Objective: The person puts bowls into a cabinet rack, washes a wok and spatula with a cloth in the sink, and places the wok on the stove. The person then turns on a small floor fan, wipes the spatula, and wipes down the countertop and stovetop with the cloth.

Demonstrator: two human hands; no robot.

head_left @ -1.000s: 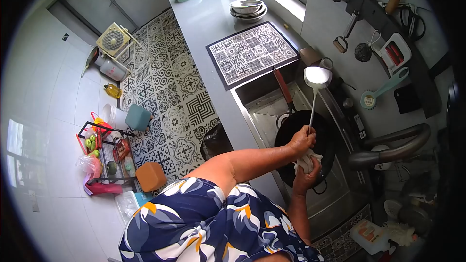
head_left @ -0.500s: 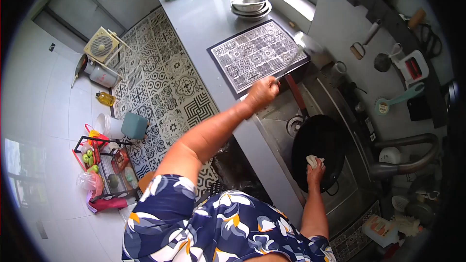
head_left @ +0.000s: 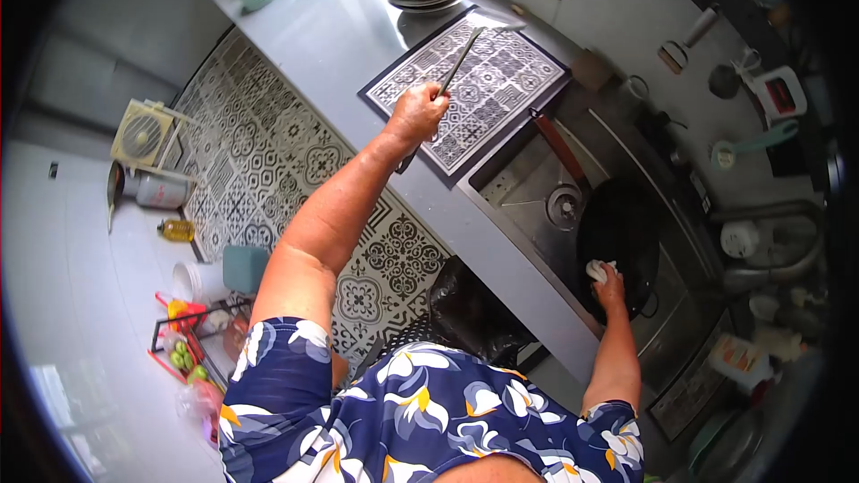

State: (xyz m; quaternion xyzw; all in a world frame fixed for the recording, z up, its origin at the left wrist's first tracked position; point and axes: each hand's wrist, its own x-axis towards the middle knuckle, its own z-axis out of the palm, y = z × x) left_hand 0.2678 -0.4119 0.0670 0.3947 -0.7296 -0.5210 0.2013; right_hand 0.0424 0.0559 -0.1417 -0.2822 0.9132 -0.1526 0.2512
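The left hand's (head_left: 420, 114) grip is closed around a slim metal utensil (head_left: 459, 65), its blurred head seemingly above the patterned rectangular mat's (head_left: 483, 94) far edge on the smooth grey surface (head_left: 304, 31). At right, the right hand's (head_left: 611, 286) grip holds crumpled white cloth (head_left: 597, 270) inside the round black wok (head_left: 626, 224), in the metal sink (head_left: 517, 190).

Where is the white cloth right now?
In the head view, right of centre: the white cloth is in the right hand, at the black wok in the sink.
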